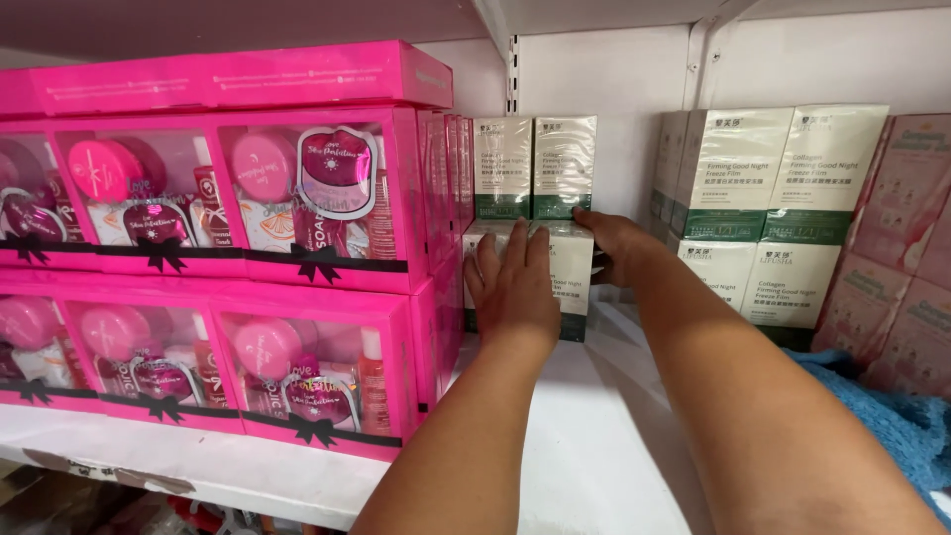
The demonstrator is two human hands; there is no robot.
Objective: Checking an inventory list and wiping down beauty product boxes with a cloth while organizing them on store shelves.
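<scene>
Both hands reach into a white shelf (594,436) toward a small stack of cream-and-green boxes (565,163) set against the back wall.

Left hand (513,282): open, fingers straight and together, palm pressed flat on the face of the lower box (575,267). It grips nothing; it seems to steady or push the stack from the front.

Right hand (616,243): at the right side of the stack, level with the seam between upper and lower rows. Fingertips touch the boxes' edge; whether the fingers close around a box cannot be told, since the far side is hidden.

The two hands bracket the stack, front and right side, which looks like squaring it up beside the pink sets (317,198).

Orientation: the boxes stand upright, long axis vertical, printed faces toward the camera, green bands at the bottom. Upper pair sits side by side, touching, on top of the lower row.

Surroundings: pink window-front gift sets with black bows fill the left, stacked two rows high with a flat pink box on top. More cream boxes (783,188) stand well apart on the right, then pale pink cartons (906,218). A blue cloth (892,416) lies at lower right.
</scene>
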